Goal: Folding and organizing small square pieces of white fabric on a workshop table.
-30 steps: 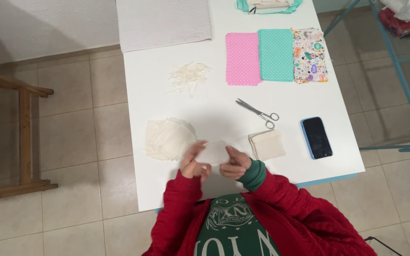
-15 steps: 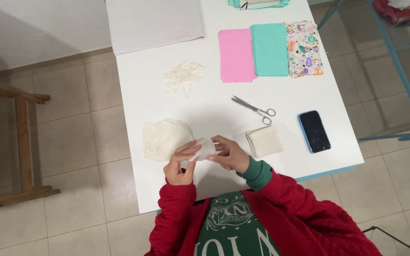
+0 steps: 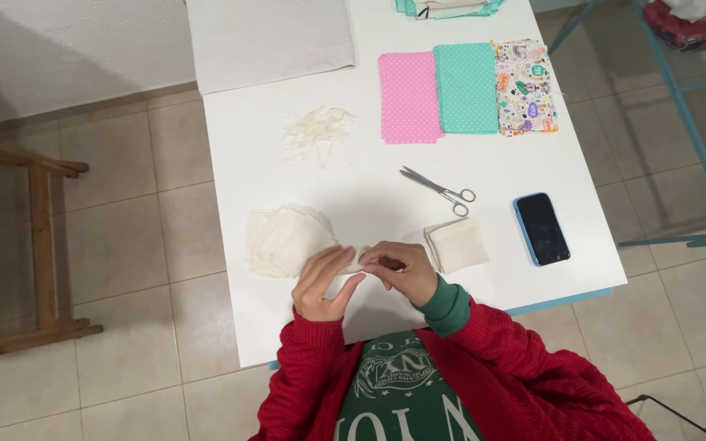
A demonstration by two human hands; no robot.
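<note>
Hands (image 3: 365, 278) closer — cloth piece (image 3: 351, 265) pinched

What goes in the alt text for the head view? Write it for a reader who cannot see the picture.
Seen from above, a person in a red cardigan holds a small cream fabric piece between the left hand and right hand over a white table. Around them lie cream fabric stacks, scissors, a dark phone, and pink, teal and patterned cloths.
</note>
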